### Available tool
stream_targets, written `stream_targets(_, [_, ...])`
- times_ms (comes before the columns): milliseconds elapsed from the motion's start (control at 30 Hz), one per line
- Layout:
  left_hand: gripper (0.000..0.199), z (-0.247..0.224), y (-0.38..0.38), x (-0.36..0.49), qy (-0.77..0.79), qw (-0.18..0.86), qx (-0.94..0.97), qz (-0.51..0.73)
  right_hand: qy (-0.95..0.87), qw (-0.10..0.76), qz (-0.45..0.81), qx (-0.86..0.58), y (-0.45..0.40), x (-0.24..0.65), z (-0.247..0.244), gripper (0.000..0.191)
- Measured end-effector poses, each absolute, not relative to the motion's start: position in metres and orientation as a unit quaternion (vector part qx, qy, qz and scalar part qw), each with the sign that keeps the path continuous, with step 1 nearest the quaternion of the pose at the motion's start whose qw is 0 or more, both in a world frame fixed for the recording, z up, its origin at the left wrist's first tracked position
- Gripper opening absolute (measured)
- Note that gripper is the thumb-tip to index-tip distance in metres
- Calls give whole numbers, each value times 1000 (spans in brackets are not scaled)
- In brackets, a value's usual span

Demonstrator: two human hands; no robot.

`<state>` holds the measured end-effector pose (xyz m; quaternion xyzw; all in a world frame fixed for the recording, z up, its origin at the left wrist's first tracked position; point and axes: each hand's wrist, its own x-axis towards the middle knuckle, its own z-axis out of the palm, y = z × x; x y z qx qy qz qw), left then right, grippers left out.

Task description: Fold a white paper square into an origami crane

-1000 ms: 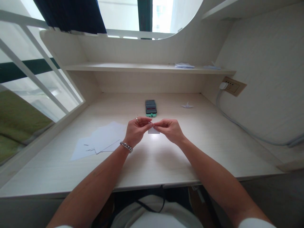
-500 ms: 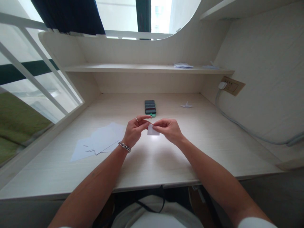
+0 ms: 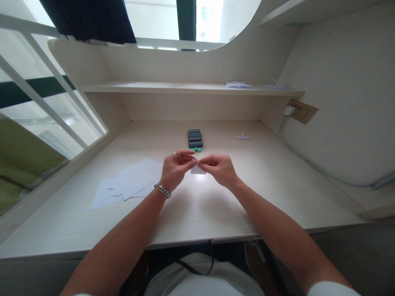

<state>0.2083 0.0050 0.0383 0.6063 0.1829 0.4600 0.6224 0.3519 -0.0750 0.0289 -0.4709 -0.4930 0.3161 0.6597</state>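
Observation:
A small white piece of paper [image 3: 198, 170] is pinched between my two hands above the middle of the desk. Thumb and fingers of my left hand [image 3: 179, 164] close on its upper left part. My right hand [image 3: 218, 166] grips its upper right part, with the fingertips of both hands almost meeting. Only the lower portion of the paper shows; the fingers hide the rest. Just beyond the hands lies a phone [image 3: 195, 139] with a green piece at its near end.
Several white paper sheets [image 3: 132, 179] overlap on the desk at left. A folded paper crane [image 3: 242, 136] stands at the back right. Folded papers [image 3: 237, 84] rest on the shelf [image 3: 154, 87]. A cable [image 3: 321, 167] runs from the wall socket [image 3: 304, 111] along the right side.
My fingertips have drawn slightly closer together at the paper's top. Less of the paper shows below them now. Nothing else on the desk has moved.

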Motion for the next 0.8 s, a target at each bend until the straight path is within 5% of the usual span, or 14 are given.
stream_targets(400, [27,37,10,205,172,647,594,446,-481,661,320,-479,-74,351,32,19])
stream_targets(800, [40,41,6,208,219,621,594,462,-466,649,354,-486,-71,351,29,23])
